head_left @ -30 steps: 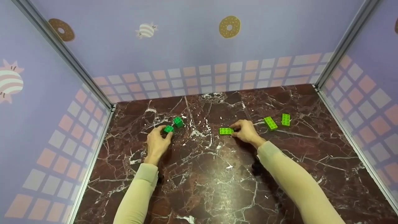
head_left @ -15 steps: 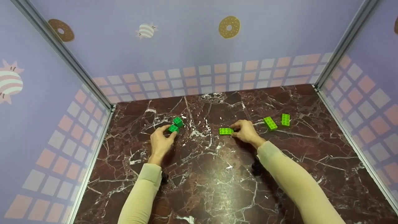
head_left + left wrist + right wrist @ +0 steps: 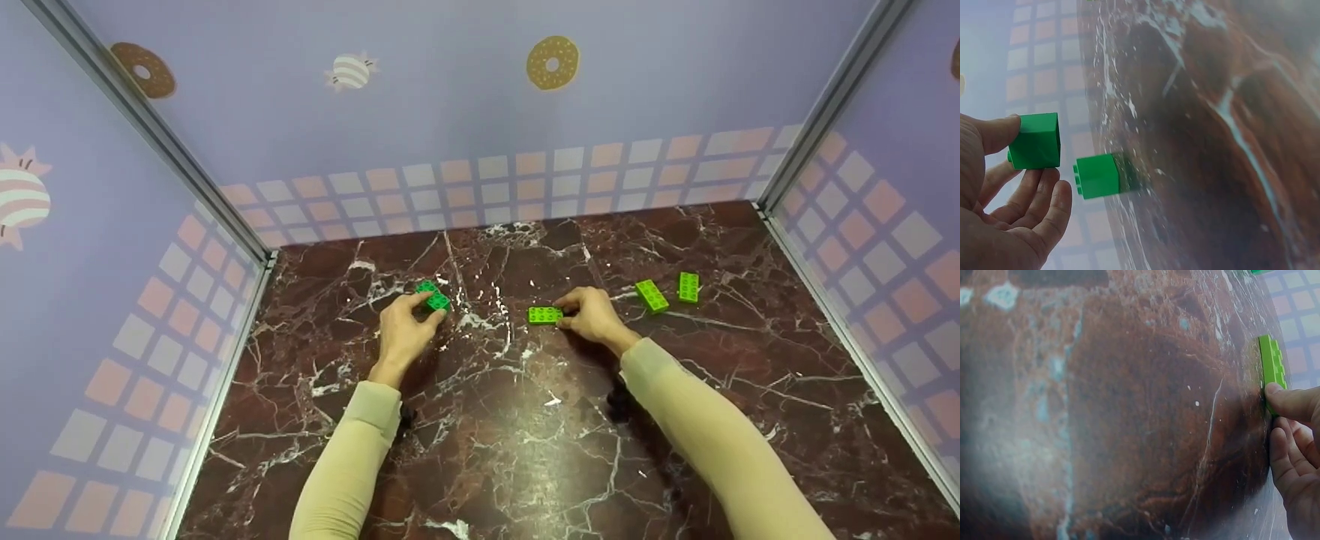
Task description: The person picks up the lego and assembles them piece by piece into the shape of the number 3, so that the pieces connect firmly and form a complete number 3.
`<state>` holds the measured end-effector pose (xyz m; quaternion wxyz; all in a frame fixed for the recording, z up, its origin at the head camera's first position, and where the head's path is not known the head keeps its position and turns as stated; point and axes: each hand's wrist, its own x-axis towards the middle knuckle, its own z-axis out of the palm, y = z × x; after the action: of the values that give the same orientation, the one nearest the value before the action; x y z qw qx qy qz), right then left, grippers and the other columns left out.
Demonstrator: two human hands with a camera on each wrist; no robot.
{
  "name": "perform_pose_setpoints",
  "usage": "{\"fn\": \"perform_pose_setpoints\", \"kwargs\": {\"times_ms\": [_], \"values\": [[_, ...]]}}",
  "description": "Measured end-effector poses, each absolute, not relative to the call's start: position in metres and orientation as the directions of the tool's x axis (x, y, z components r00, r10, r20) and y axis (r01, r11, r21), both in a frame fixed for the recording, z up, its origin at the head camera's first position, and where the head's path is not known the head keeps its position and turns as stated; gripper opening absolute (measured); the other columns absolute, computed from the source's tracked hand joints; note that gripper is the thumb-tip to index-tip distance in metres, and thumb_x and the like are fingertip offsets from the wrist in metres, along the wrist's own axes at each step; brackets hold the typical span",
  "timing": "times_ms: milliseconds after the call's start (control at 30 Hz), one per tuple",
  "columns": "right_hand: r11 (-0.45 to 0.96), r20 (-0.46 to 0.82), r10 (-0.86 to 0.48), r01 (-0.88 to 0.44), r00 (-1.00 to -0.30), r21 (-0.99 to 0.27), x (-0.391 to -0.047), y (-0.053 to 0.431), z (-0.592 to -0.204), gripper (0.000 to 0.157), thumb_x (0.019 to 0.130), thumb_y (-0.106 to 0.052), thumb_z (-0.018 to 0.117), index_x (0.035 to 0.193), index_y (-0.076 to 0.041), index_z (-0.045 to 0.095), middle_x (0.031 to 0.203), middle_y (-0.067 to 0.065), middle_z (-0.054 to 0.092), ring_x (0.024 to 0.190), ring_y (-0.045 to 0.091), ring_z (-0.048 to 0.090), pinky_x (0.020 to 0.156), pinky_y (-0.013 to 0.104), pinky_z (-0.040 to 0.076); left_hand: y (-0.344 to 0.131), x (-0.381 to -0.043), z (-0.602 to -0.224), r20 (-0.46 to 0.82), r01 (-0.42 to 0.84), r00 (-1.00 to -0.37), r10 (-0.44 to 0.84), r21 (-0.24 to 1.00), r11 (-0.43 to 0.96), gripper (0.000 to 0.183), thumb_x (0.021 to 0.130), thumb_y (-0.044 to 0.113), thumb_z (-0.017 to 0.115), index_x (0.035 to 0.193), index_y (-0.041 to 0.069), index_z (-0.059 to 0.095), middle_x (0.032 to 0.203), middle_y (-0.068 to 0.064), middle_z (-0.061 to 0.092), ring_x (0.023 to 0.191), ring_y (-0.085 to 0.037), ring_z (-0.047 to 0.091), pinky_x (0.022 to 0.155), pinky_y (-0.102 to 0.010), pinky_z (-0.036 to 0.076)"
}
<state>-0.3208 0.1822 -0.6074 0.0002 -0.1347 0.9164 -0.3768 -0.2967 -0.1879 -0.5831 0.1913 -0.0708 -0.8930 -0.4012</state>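
Observation:
Between thumb and fingers, my left hand point(image 3: 407, 330) pinches a dark green square toy building brick point(image 3: 438, 301). In the left wrist view this held brick point(image 3: 1036, 140) is raised off the tabletop, its hollow underside tipped to one side. A second dark green brick point(image 3: 1098, 176) stands on the table with its studs up, right by the held one; in the head view it point(image 3: 425, 287) is partly overlapped. My right hand point(image 3: 594, 319) pinches the right end of a flat lime-green brick point(image 3: 543, 315) lying on the table. The right wrist view shows the thumb on that brick point(image 3: 1268, 363).
Two more lime-green bricks, one slanted point(image 3: 652, 296) and one lengthwise point(image 3: 688, 287), lie to the right beyond my right hand. The dark red marbled tabletop point(image 3: 517, 420) is bounded by purple printed panels point(image 3: 450, 112) at the back and both sides.
My left hand has carried its dark green brick rightward and slightly away, up to the second dark green one. The right hand and its lime-green brick have stayed in place.

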Motion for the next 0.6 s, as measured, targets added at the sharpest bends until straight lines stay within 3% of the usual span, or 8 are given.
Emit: {"fn": "perform_pose_setpoints", "kwargs": {"times_ms": [333,600], "values": [[0.682,0.098,-0.246,-0.244,-0.964,-0.69,-0.323,0.182,-0.61,0.033,0.085,-0.001,0.092,0.117,0.001,0.086,0.105,0.022,0.082,0.101,0.039,0.08,0.096,0.052,0.065,-0.159,-0.295,-0.566,0.35,0.268,-0.937,0.022,0.675,0.687,0.038,0.093,0.018,0.09,0.127,0.004,0.084,0.12,-0.019,0.084,0.114,-0.04,0.08,0.106,-0.055,0.063],[0.68,0.098,-0.247,-0.244,-0.964,-0.692,-0.324,0.183,-0.609,0.033,0.084,-0.002,0.092,0.117,0.0,0.087,0.106,0.021,0.082,0.1,0.038,0.08,0.097,0.053,0.064,-0.143,-0.297,-0.561,0.343,0.303,-0.936,0.086,0.655,0.692,0.037,0.093,0.018,0.091,0.127,0.006,0.085,0.118,-0.018,0.085,0.103,-0.036,0.079,0.099,-0.054,0.064]]}}
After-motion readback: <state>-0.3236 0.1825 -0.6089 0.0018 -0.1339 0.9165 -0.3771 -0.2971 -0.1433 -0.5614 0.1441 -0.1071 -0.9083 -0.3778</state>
